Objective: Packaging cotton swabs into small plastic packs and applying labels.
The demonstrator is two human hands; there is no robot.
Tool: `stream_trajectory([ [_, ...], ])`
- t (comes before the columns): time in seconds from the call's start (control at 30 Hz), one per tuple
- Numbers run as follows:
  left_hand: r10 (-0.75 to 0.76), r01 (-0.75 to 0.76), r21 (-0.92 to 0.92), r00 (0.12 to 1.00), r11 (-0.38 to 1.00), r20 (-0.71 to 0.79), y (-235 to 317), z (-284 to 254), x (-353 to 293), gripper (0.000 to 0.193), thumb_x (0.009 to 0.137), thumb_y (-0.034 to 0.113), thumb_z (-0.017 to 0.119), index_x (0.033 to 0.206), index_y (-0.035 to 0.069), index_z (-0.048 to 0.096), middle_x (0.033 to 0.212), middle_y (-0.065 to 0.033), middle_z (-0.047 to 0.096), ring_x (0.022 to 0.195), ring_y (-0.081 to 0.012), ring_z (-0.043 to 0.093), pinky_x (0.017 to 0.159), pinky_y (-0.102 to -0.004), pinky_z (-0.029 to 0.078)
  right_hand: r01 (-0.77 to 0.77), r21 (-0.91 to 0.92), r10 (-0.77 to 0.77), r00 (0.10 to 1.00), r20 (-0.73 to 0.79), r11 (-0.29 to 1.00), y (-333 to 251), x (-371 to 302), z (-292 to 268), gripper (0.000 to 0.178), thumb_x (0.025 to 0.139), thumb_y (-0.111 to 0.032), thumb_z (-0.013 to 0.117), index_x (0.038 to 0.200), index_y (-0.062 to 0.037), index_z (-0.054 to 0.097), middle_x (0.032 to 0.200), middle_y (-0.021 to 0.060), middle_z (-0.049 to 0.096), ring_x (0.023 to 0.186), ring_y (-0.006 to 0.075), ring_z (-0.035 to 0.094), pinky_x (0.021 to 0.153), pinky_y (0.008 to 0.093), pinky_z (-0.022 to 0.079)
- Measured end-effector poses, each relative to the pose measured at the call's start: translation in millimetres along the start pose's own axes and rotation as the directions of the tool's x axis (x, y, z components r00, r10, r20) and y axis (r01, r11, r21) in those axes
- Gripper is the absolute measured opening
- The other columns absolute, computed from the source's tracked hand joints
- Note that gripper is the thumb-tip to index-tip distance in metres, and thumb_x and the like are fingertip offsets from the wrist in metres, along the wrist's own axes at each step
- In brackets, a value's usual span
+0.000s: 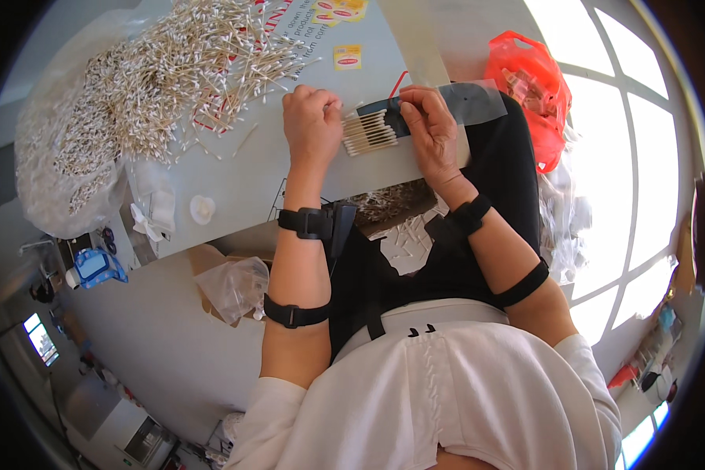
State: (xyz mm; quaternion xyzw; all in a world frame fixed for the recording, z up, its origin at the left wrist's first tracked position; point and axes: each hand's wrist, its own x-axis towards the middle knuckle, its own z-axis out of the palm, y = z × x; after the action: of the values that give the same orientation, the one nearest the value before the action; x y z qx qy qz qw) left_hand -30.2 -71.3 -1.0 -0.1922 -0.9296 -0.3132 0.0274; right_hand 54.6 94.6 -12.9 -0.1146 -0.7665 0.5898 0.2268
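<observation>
A flat row of cotton swabs point(370, 133) lies at the table's near edge, between my two hands. My left hand point(312, 119) is closed with curled fingers at the row's left end; what its fingertips hold, if anything, is hidden. Thumb and fingers of my right hand point(431, 129) pinch a clear flat plastic bag point(478, 102), just beside the row's right end. The bag stretches rightward past the table edge, over my dark-clad leg. Whether some swabs sit inside the bag, I cannot tell.
A large heap of loose cotton swabs point(172, 70) spreads over the table's left, partly on a clear plastic sheet point(43, 168). Small yellow cards point(347, 57) lie at the back. A red plastic bag point(536, 102) stands to the right. Below the table is an open cardboard box point(211, 270).
</observation>
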Motion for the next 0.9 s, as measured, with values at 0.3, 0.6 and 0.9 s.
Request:
stream_trajectory([
  [0.3,-0.256,0.032,-0.718,0.944,0.695,-0.206,1.7,18.3,-16.9,0.034,0.102,0.026,0.048,0.121,-0.001,0.056,0.118,-0.0102,0.06,0.113,-0.0171,0.053,0.101,-0.0344,0.042,-0.077,0.343,0.065,0.997,0.045,0.936,8.4,6.3,31.2,0.029,0.101,-0.015,0.051,0.124,0.0021,0.057,0.128,0.0142,0.058,0.116,0.0219,0.056,0.1,0.0296,0.042],
  [0.6,-0.165,0.066,-0.775,0.985,0.628,-0.05,18.4,23.6,-3.7,0.033,0.103,0.026,0.045,0.118,-0.001,0.056,0.112,-0.0115,0.062,0.1,-0.0173,0.061,0.092,-0.0321,0.047,-0.082,0.319,0.051,0.993,0.104,0.944,10.5,14.5,35.9,0.036,0.103,-0.017,0.046,0.132,0.0029,0.052,0.128,0.0126,0.058,0.119,0.0185,0.055,0.105,0.0311,0.042],
  [0.9,-0.269,0.008,-0.812,0.945,0.584,-0.184,21.1,28.9,-17.8,0.04,0.104,0.03,0.042,0.125,-0.004,0.049,0.121,-0.016,0.057,0.11,-0.0246,0.059,0.098,-0.0376,0.046,-0.09,0.305,0.076,0.995,0.056,0.948,6.6,5.2,34.7,0.034,0.103,-0.016,0.046,0.129,0.0045,0.053,0.126,0.0125,0.059,0.118,0.019,0.056,0.103,0.0305,0.043],
])
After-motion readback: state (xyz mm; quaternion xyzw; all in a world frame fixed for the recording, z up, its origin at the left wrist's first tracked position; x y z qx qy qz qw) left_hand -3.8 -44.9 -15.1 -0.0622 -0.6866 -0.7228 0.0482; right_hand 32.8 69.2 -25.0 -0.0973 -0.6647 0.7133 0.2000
